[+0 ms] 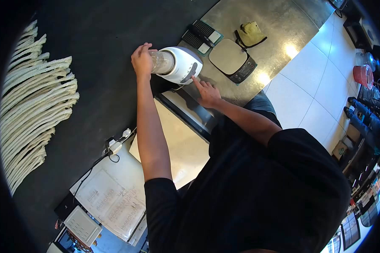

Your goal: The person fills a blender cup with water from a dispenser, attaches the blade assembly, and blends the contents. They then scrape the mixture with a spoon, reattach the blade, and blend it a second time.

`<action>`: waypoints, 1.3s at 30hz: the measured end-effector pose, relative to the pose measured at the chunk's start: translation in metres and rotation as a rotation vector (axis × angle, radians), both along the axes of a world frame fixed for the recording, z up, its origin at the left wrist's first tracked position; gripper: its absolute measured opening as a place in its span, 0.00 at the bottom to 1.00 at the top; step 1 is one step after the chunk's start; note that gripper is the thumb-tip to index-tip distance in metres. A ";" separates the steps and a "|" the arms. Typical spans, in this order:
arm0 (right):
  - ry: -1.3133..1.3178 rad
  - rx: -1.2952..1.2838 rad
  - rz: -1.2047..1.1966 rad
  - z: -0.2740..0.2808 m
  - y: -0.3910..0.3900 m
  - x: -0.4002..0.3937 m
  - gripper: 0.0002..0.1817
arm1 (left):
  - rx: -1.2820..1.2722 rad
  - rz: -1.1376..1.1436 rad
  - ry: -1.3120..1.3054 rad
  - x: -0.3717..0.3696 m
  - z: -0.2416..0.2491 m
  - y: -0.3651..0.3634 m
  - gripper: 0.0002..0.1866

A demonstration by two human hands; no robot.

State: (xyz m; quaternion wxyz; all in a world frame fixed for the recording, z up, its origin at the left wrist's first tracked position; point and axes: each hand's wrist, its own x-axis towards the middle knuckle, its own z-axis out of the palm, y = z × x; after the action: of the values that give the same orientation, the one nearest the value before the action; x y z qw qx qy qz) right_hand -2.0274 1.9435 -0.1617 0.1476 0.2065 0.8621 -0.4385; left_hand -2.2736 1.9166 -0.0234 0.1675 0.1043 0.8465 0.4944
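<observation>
A white blender (182, 66) with a grey control panel stands at the edge of the metal counter, its small clear jar (162, 62) mounted on it. My left hand (142, 60) is closed over the far end of the jar, fingers bent around it. What is inside the jar I cannot make out. With its index finger stretched out, my right hand (207, 92) touches the buttons on the control panel. Its other fingers are loosely bent and hold nothing. Close to the right hand lies a digital kitchen scale (229, 57) with a black button panel.
Beside the scale are a yellowish cloth pouch (252, 33) and a black gridded item (202, 36). A white plug (115, 146) and cable hang near the dark wall (101, 84). Rows of pale rope (42, 97) cover part of it. A red basket (363, 76) stands across the tiled floor.
</observation>
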 end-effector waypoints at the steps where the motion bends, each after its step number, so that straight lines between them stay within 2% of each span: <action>1: 0.007 0.009 0.018 -0.001 0.003 0.001 0.58 | 0.023 0.018 0.000 0.000 -0.001 -0.001 0.16; 9: 0.072 -0.013 -0.011 -0.007 -0.004 -0.001 0.58 | -0.007 0.001 -0.009 -0.002 0.001 -0.001 0.16; 18: -0.016 -0.001 0.088 -0.001 -0.001 -0.001 0.60 | 0.001 -0.002 -0.012 -0.004 -0.005 -0.004 0.16; 21: -0.017 -0.041 0.045 -0.001 -0.003 -0.002 0.56 | -0.003 0.001 -0.008 -0.004 -0.003 -0.002 0.16; 23: 0.113 -0.031 -0.086 0.000 -0.002 -0.002 0.47 | 0.003 0.009 -0.004 -0.003 -0.004 -0.003 0.16; 24: 0.121 -0.021 -0.083 0.001 0.002 -0.006 0.47 | 0.032 0.006 0.001 -0.002 -0.004 -0.003 0.16; 26: 0.413 -0.078 -0.229 0.021 0.014 -0.014 0.40 | 0.069 -0.010 0.043 -0.001 -0.004 -0.004 0.18; 27: 0.423 -0.065 -0.214 0.034 0.020 -0.024 0.40 | 0.086 0.001 0.053 0.000 -0.003 -0.002 0.18; 29: 0.812 -0.030 -0.384 0.076 0.032 -0.052 0.42 | 0.271 0.044 0.040 0.000 -0.011 -0.006 0.19; 30: 0.828 -0.021 -0.367 0.097 0.039 -0.065 0.42 | 0.306 0.050 0.043 0.004 -0.009 -0.007 0.21; 31: 0.873 0.062 -0.247 0.118 0.049 -0.079 0.44 | 0.326 0.059 0.060 0.005 -0.010 -0.008 0.21; 32: 0.915 0.146 -0.122 0.134 0.055 -0.091 0.46 | 0.441 0.133 0.025 0.006 -0.015 -0.012 0.21; 33: 0.933 0.158 -0.100 0.146 0.058 -0.102 0.46 | 0.557 0.202 -0.010 0.007 -0.021 -0.015 0.22; 35: 0.566 0.291 0.326 0.164 0.062 -0.123 0.48 | 0.581 0.352 -0.025 0.020 -0.030 -0.029 0.22; 36: 0.491 0.334 0.365 0.166 0.062 -0.133 0.45 | 0.637 0.393 -0.034 0.024 -0.044 -0.040 0.19; 38: 0.485 0.360 0.392 0.162 0.066 -0.151 0.43 | 0.607 0.601 -0.206 0.041 -0.058 -0.063 0.17; 39: 0.466 0.369 0.409 0.160 0.067 -0.157 0.42 | 0.570 0.628 -0.197 0.051 -0.069 -0.075 0.17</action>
State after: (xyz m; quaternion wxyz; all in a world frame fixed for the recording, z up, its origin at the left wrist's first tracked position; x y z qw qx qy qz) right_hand -2.1840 2.0101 -0.0014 -0.0078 -0.0527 0.9607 -0.2724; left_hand -2.2226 1.8416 -0.0925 0.0535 -0.1637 0.6470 0.7428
